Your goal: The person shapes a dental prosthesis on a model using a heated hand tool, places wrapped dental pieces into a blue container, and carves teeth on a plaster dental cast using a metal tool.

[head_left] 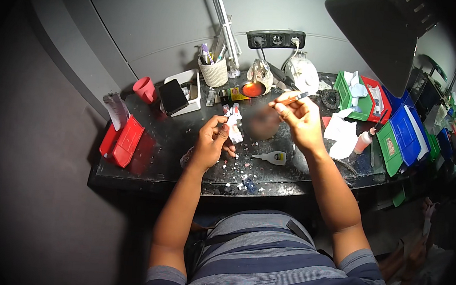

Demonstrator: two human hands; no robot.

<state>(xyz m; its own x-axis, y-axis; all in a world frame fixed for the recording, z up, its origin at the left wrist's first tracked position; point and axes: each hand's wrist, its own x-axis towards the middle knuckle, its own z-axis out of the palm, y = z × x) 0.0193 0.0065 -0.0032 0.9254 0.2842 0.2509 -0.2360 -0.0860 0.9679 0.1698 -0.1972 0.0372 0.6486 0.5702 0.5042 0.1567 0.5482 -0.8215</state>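
My left hand (211, 144), over the middle of the dark table, has its fingers closed on a small white piece with red parts (233, 122). It looks like a dental model, but the detail is too small to be sure. Higher and to the right, my right hand (303, 121) pinches a slim, dark-tipped pen-like tool (294, 98). The tool is apart from the white piece. Below and between the hands, a small white squeeze bottle (274, 157) with a yellow and black label lies on its side. A blurred brownish round shape (263, 123) sits between them.
White crumbs and a dark blue lump (249, 185) lie near the table's front edge. An orange round dish (253, 89), a pen cup (213, 70) and a pink mug (145, 90) stand behind. Red bin (129, 141) left; green bin (367, 108) and pink bottle (364, 141) right. A dark panel (375, 36) hangs upper right.
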